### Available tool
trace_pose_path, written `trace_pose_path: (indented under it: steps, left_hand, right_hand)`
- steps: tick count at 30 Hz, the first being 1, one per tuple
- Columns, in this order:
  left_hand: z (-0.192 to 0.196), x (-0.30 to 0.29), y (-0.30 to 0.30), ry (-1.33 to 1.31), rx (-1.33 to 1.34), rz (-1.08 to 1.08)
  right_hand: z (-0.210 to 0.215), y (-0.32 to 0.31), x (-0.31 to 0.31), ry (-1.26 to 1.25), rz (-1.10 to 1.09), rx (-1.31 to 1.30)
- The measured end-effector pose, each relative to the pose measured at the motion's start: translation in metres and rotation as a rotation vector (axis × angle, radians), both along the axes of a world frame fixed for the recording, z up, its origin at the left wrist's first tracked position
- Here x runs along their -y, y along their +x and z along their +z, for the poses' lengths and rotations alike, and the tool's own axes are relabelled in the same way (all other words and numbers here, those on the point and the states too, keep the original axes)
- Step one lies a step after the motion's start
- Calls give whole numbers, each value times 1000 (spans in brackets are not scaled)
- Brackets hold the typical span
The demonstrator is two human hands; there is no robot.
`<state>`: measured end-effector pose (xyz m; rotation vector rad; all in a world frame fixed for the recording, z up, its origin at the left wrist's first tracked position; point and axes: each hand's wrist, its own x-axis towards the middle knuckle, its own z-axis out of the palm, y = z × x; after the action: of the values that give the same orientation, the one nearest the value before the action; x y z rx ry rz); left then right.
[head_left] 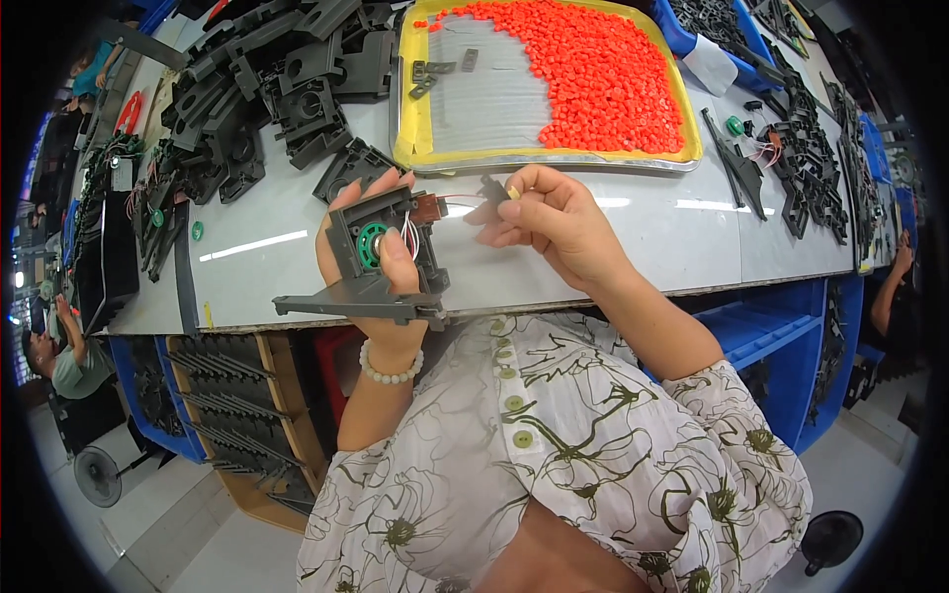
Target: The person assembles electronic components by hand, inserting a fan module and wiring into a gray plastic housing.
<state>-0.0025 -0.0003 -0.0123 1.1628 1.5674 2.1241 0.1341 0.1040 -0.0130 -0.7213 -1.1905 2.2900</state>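
Observation:
My left hand (397, 267) is wrapped round a dark grey plastic housing (343, 242), held up above the table's near edge. Set in the housing is a green round part (370, 244), with my left thumb resting against it. White wires (413, 235) run beside it to a small brown block (427, 209) on the housing's right side. A long dark arm (356, 305) sticks out along the bottom. Between thumb and fingers my right hand (559, 212) pinches a small dark grey plastic piece (492, 189), apart from the housing. A thin reddish wire shows between the two hands.
Behind my hands lies a yellow-rimmed tray (544, 160) with many small red pieces (613, 89) and a few dark parts (425, 77). Dark housings (306, 99) are heaped at left, dark parts (816, 158) at right. A blue bin (682, 40) stands at the back right.

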Motion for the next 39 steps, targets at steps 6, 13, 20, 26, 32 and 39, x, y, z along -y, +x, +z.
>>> trace_pose_path:
  steps: [6, 13, 20, 26, 32, 39]
  left_hand:
    - [-1, -2, 0, 2, 0, 18]
    - [5, -4, 4, -22, 239, -60]
    - [3, -4, 5, -27, 208, -53]
    - [-3, -4, 5, 3, 27, -5]
    - [-6, -5, 5, -38, -227, 84]
    - [0, -6, 6, -40, 181, -10]
  right_hand:
    - [7, -3, 16, -212, 200, 4]
    - [-4, -11, 17, -200, 298, -2]
    - [-9, -12, 17, -207, 298, 7]
    - [-7, -12, 29, -153, 223, 49]
    - [-1, -14, 29, -191, 232, 27]
    - [-6, -16, 27, -174, 208, -13]
